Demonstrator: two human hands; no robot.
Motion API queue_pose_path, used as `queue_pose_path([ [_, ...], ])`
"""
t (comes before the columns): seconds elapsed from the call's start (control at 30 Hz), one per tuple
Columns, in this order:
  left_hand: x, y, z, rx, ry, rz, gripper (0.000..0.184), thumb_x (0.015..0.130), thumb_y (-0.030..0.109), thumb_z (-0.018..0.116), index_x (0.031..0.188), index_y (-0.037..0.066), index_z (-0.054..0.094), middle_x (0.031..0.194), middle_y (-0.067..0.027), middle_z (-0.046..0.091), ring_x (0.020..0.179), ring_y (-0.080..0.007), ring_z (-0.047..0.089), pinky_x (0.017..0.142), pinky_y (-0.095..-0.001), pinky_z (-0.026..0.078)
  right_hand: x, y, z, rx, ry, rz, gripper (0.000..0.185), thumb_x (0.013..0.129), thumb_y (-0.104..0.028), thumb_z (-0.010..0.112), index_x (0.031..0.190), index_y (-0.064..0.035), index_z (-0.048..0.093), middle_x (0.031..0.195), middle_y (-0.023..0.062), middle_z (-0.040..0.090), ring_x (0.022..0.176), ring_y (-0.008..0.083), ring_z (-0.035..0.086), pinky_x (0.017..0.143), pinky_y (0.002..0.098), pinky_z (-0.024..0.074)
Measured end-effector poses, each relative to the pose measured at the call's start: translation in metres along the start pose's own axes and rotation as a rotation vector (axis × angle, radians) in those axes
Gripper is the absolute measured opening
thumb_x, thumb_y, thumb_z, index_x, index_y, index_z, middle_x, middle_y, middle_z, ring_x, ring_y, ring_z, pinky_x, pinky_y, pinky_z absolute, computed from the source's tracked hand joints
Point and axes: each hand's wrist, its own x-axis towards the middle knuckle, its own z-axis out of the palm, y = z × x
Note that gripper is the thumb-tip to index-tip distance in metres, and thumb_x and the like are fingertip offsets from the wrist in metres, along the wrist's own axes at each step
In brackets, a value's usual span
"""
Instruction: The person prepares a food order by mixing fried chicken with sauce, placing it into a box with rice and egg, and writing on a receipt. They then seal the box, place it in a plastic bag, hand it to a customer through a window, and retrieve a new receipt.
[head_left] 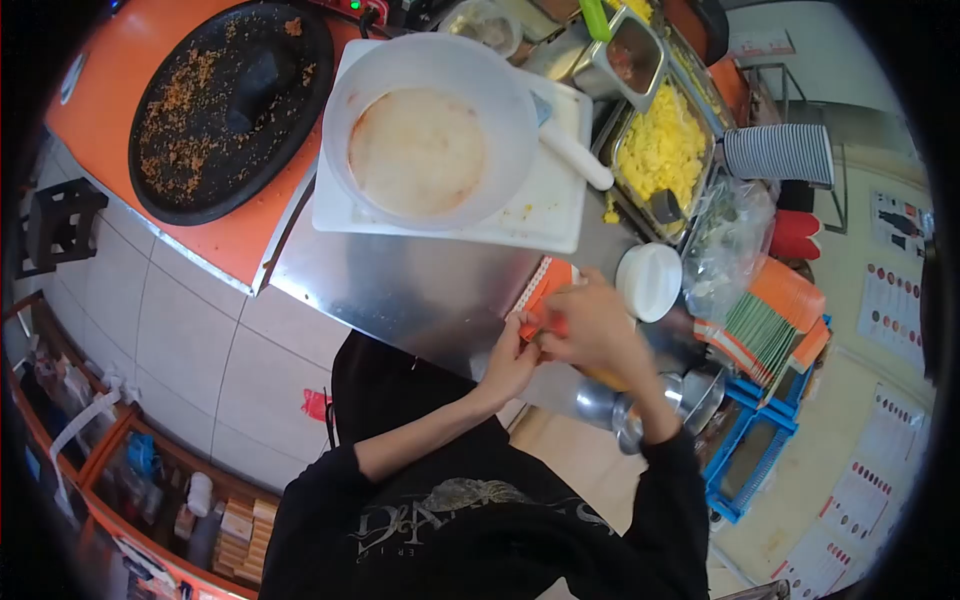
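The person wore a black sweatshirt (480, 570) with a pale grey print (470, 496) across its front. A rounded, feathery-looking shape formed the middle of the print, with large ornate letters (410, 522) beside it and smaller ones beneath, too blurred to read whole. Left of the print was the left sleeve (318, 505), right of it the right sleeve (668, 500), both plain black and ending partway along the forearms (425, 437). Farthest from the print, the left hand (508, 368) and right hand (592, 325) were bare.
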Motion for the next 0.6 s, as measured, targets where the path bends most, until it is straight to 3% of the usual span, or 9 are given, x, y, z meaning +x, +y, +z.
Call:
queue_pose_path([
  [0.03,0.004,-0.004,-0.01,0.118,-0.037,0.036,0.045,0.083,0.004,0.053,0.12,0.007,0.027,0.118,-0.0186,0.04,0.09,-0.0263,0.059,0.077,-0.034,0.048,-0.001,-0.01,0.014,-0.049,0.182,0.047,0.024,0.066,-0.029,0.064,0.074,-0.0064,0.067,0.105,0.0134,0.059,0.11,0.0453,0.044,0.07,0.0413,0.0512],
  [0.07,-0.007,0.012,-0.012,0.198,0.046,0.15,0.046,0.078,0.008,0.06,0.116,0.007,0.035,0.113,-0.019,0.046,0.102,-0.0274,0.055,0.08,-0.0414,0.046,-0.004,-0.017,0.02,-0.145,0.164,0.095,0.025,0.069,-0.025,0.066,0.086,-0.0067,0.065,0.122,0.0163,0.05,0.118,0.0464,0.038,0.085,0.045,0.0463],
  [0.17,-0.03,0.09,-0.013,0.95,0.137,0.638,0.053,0.07,0.017,0.069,0.115,0.012,0.041,0.117,-0.0185,0.047,0.12,-0.0317,0.041,0.09,-0.0521,0.038,-0.045,0.023,0.019,0.493,0.422,-0.157,0.033,0.069,-0.019,0.069,0.098,-0.0069,0.056,0.139,0.0228,0.029,0.127,0.0489,0.026,0.099,0.0506,0.0343],
  [0.2,-0.023,0.104,-0.008,1.19,-0.052,0.748,0.056,0.066,0.02,0.071,0.114,0.014,0.042,0.119,-0.0183,0.045,0.121,-0.0333,0.038,0.091,-0.055,0.035,-0.061,0.053,0.02,0.369,0.381,-0.189,0.049,0.065,-0.012,0.074,0.104,-0.0085,0.046,0.144,0.0274,0.009,0.131,0.0501,0.015,0.105,0.0511,0.0238],
  [0.3,0.012,0.115,0.015,1.773,-0.488,0.924,0.063,0.055,0.027,0.076,0.11,0.021,0.046,0.125,-0.0167,0.038,0.121,-0.0369,0.032,0.089,-0.0608,0.031,-0.085,0.077,0.03,0.125,0.132,-0.011,0.057,0.057,-0.011,0.079,0.102,-0.0087,0.043,0.144,0.0274,0.011,0.132,0.0494,0.013,0.105,0.0494,0.0258],
  [0.37,0.053,0.093,0.031,2.027,-0.529,0.846,0.064,0.05,0.031,0.078,0.107,0.025,0.048,0.128,-0.0143,0.036,0.12,-0.0376,0.033,0.085,-0.061,0.033,-0.077,0.079,0.047,0.192,0.145,0.032,0.066,0.049,-0.011,0.082,0.103,-0.0102,0.043,0.141,0.0263,0.017,0.128,0.0486,0.021,0.103,0.0487,0.0297],
  [0.47,0.057,0.126,0.054,1.928,-0.764,0.298,0.07,0.041,0.032,0.081,0.103,0.026,0.048,0.129,-0.0123,0.035,0.119,-0.0387,0.033,0.083,-0.0569,0.036,-0.075,0.092,0.061,0.225,0.229,-0.032,0.069,0.045,-0.011,0.082,0.103,-0.0124,0.044,0.135,0.0235,0.025,0.12,0.0465,0.031,0.098,0.0481,0.0361],
  [0.57,0.059,0.107,0.036,1.992,-0.676,0.663,0.071,0.039,0.032,0.082,0.101,0.026,0.048,0.129,-0.0123,0.036,0.119,-0.0383,0.032,0.082,-0.0557,0.037,-0.078,0.088,0.061,0.147,0.276,-0.068,0.059,0.047,-0.01,0.08,0.097,-0.0137,0.048,0.136,0.0212,0.025,0.124,0.0453,0.03,0.095,0.0476,0.0402],
  [0.6,0.056,0.104,0.033,1.995,-0.651,0.726,0.057,0.049,0.033,0.08,0.096,0.025,0.049,0.127,-0.0123,0.036,0.118,-0.0371,0.032,0.085,-0.0539,0.036,-0.077,0.084,0.064,0.145,0.267,-0.014,0.055,0.049,-0.015,0.083,0.094,-0.0144,0.051,0.138,0.0211,0.024,0.124,0.0437,0.029,0.093,0.0467,0.0412],
])
